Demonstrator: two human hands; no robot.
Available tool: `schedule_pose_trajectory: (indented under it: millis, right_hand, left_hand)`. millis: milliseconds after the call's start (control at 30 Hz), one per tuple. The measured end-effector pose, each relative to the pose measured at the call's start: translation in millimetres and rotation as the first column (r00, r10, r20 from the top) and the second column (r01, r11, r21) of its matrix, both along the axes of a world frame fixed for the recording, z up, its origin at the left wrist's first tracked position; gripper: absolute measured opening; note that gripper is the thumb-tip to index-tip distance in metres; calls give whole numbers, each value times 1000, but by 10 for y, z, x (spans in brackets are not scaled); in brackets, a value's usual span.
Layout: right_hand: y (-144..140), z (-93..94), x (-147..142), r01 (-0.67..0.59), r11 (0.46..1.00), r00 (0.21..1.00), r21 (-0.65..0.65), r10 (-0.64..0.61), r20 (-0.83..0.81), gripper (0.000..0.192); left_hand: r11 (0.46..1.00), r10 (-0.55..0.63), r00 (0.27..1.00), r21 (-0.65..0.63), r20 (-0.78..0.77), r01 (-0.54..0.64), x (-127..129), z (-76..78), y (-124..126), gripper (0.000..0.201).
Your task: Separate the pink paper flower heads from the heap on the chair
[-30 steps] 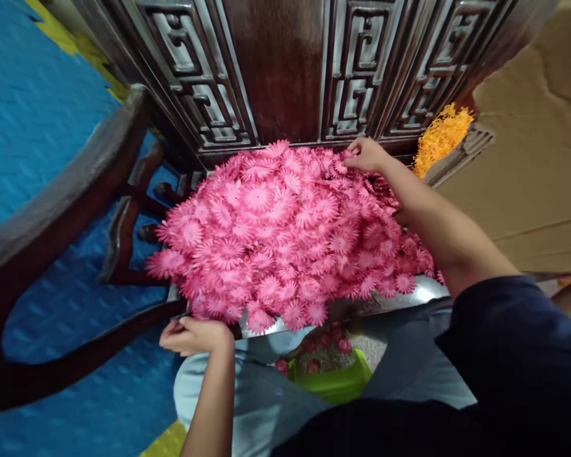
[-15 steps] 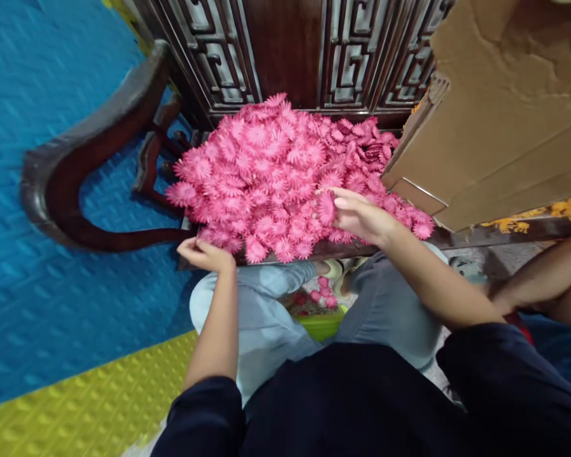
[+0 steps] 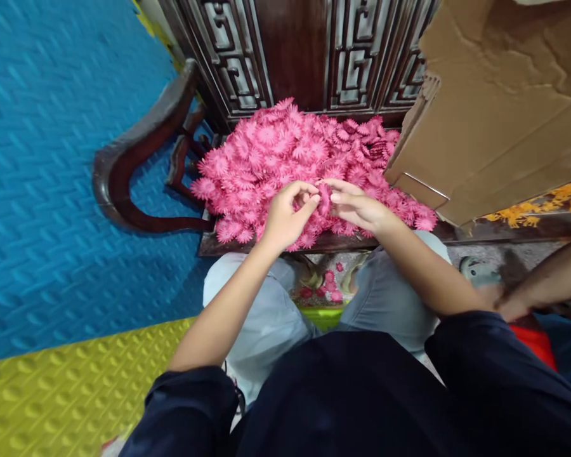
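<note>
A big heap of pink paper flowers (image 3: 285, 152) covers a dark wooden seat (image 3: 342, 241) in front of me. My left hand (image 3: 285, 216) and my right hand (image 3: 356, 206) meet above the near edge of the heap. Between their fingertips they pinch one pink flower (image 3: 323, 198). Both hands curl around it, thumbs and forefingers touching the petals.
A carved dark wooden chair back (image 3: 309, 51) rises behind the heap, its curved armrest (image 3: 133, 158) at the left. A cardboard box (image 3: 499, 108) stands at the right, with orange flowers (image 3: 542, 206) beside it. Another person's arm (image 3: 547, 289) reaches in at the right. Blue and yellow floor mats (image 3: 52, 190) lie left. A green basket (image 3: 321, 314) with loose pink flowers sits between my knees.
My right hand drew back from the far side of the heap with a flower. My left hand rose from the seat's edge to join it. The view tilted down and right.
</note>
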State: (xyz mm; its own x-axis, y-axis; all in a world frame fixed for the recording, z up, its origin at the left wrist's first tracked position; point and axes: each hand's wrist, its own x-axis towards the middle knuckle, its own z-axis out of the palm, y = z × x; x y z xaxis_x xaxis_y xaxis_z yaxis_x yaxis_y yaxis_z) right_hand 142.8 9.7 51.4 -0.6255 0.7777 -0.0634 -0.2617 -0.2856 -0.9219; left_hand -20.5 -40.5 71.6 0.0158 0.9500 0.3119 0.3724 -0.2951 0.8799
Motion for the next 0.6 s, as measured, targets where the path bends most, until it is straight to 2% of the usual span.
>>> schedule_pose_trajectory:
  millis: [100,267,400,500,600]
  right_hand:
    - [33,32,16,26,999,1000,31,-26,0,40]
    - [52,92,80,112,990,994,83,-113,-2,44]
    - [65,145,182,169,975,985,144,-170,-2,48]
    - [105,163,241,228,948,971,223,-237,17,48]
    - [153,145,261,274,920,956,281,-293,26,44]
  left_hand:
    - [999,-5,996,-35,84,8,81,51,82,15]
    - [987,-50,969,-140,241,85,239,142,185,21]
    - [985,-29,952,-155,304,79,401,225,201,21]
    - [976,28,899,-206,437,70,510,190,205,21]
    - [970,80,840,-235,537,59,559,92,214,20]
